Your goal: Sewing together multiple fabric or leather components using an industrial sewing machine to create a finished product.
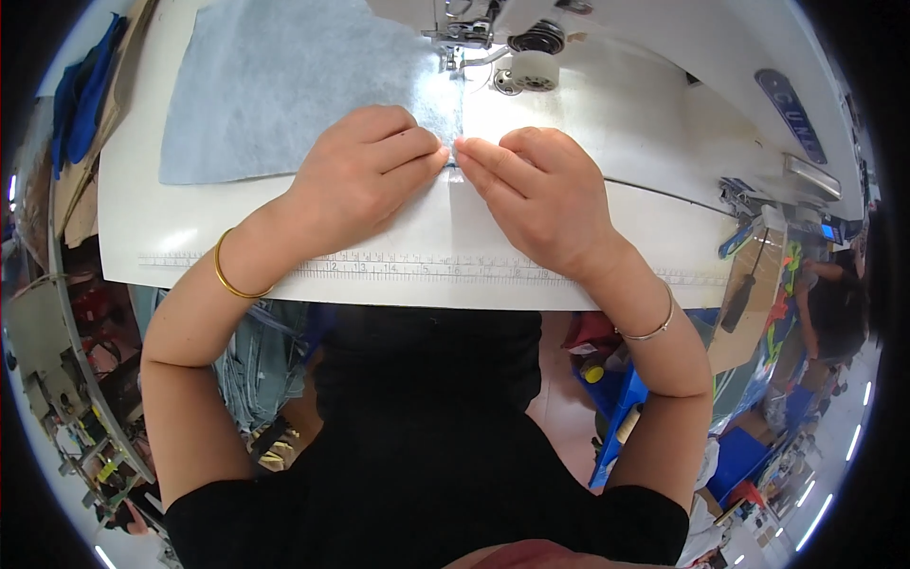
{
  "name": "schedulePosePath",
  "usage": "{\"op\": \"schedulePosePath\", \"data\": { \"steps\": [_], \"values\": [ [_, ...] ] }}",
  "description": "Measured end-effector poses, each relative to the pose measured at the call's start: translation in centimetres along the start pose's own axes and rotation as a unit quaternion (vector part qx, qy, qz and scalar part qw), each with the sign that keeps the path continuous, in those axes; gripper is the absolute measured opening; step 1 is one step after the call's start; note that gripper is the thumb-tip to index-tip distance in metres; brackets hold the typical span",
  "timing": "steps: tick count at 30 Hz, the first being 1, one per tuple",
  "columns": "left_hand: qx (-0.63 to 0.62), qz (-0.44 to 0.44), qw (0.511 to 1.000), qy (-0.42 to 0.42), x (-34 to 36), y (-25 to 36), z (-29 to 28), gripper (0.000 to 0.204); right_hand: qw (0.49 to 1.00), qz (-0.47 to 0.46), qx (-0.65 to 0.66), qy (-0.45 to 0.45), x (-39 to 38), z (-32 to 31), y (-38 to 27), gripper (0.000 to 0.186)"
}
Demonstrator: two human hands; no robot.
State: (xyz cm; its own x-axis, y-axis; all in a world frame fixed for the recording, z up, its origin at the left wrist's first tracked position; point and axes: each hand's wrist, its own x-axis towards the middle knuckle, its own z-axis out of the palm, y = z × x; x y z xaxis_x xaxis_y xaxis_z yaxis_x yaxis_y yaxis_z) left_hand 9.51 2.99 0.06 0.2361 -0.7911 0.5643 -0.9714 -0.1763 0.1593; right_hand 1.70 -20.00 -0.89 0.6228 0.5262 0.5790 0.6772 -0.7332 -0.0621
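My left hand (365, 171) has its fingers closed and bent at the lower edge of a light blue-grey fabric panel (265, 85), just below the sewing machine's presser foot (449, 61). My right hand (536, 194) faces it, fingers pressed together with their tips pinching the panel's right corner. The two hands' fingertips almost meet, and they hide part of that edge. A metal arm and a cream roller (534, 71) sit beside the foot, to the right of the fabric.
A white table (190, 218) carries a printed ruler strip along its front. Blue pieces (81, 90) lie at the far left. A screwdriver (737, 302) is at the right edge. Folded cloth (256, 370) and a blue bin (621, 427) sit below; another person (827, 303) is at far right.
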Motion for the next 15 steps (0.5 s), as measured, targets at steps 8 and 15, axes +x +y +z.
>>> {"op": "schedulePosePath", "data": {
  "steps": [8, 15],
  "values": [
    [-0.011, 0.034, 0.999, -0.008, -0.1, -1.1, 0.2, 0.032, 0.999, -0.01, 0.0, -0.04, 0.9, -0.5, 0.4, 0.022],
    [-0.007, 0.036, 0.999, 0.007, 0.6, -2.8, 0.8, 0.028, 0.999, 0.003, -0.018, -0.036, 1.8, 0.2, 1.7, 0.018]
  ]
}}
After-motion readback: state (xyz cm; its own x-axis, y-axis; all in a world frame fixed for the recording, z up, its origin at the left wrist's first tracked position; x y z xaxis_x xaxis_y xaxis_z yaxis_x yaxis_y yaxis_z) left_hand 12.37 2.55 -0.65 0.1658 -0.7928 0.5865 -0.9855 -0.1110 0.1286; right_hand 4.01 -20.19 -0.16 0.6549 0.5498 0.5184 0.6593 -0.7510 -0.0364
